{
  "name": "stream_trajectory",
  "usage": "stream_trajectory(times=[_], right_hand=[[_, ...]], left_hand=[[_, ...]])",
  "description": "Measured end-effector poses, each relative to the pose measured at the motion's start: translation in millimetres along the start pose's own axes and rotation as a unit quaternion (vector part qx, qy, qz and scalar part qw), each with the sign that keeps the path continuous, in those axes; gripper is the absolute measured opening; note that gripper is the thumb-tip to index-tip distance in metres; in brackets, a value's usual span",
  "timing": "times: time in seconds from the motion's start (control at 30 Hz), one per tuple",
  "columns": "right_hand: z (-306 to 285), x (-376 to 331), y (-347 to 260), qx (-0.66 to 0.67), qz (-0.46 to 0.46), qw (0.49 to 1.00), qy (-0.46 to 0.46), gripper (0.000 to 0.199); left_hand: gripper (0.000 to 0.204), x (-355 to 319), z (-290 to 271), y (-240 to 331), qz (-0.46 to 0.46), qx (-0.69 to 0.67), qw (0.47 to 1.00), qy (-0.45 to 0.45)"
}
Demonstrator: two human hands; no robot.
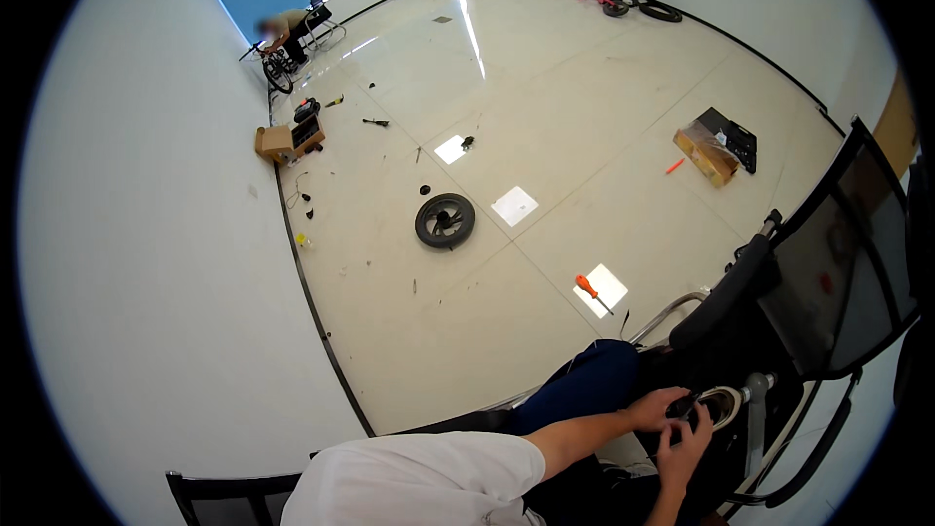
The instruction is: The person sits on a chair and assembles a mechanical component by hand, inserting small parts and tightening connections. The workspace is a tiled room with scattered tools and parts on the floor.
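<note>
At the lower right, my left hand [654,410] is closed on a small black part [682,406], whose exact kind I cannot make out. My right hand [687,441] meets it from the near side, its fingers bent and pinching the same part. Just beyond my fingers is a pale, ring-shaped metal piece [727,399] on the black chair seat. Beside it lies a grey metal tool with a long handle [756,429], hammer-like in shape.
A black mesh chair [828,253] stands to my right. On the tiled floor are an orange screwdriver [588,287], a black spoked wheel [445,222], a cardboard box with a black case [716,148], and another box [282,141]. Far left, a person [288,27] bends over a bicycle [277,70].
</note>
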State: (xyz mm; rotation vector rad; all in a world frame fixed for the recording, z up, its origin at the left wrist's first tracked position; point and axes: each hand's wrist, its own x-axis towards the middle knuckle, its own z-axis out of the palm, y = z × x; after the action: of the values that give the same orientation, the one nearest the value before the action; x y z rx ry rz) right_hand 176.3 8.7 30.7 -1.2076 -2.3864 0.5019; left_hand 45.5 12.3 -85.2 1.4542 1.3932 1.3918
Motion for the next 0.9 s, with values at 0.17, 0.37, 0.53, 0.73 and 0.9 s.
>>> stream_trajectory(times=[0.17,0.37,0.53,0.73,0.9], right_hand=[[-35,-11,39,0.093,0.021,0.995,-0.016,0.017],[-24,-9,57,0.182,0.152,0.97,0.047,0.015],[14,-28,20,0.245,0.223,0.941,0.074,0.016],[19,-17,-11,0.262,0.187,0.945,0.061,0.031],[4,-3,-24,0.21,0.124,0.968,-0.056,0.038]], left_hand=[[0.057,-1,5,4,-0.031,0.031,0.999,0.016],[0.054,0,6,6,-0.026,0.044,0.998,0.034],[0.055,1,7,3,-0.022,0.037,0.999,0.025],[0.055,15,-12,10,-0.023,0.004,1.0,-0.002],[0.062,14,-22,9,0.034,0.063,0.997,-0.029]])
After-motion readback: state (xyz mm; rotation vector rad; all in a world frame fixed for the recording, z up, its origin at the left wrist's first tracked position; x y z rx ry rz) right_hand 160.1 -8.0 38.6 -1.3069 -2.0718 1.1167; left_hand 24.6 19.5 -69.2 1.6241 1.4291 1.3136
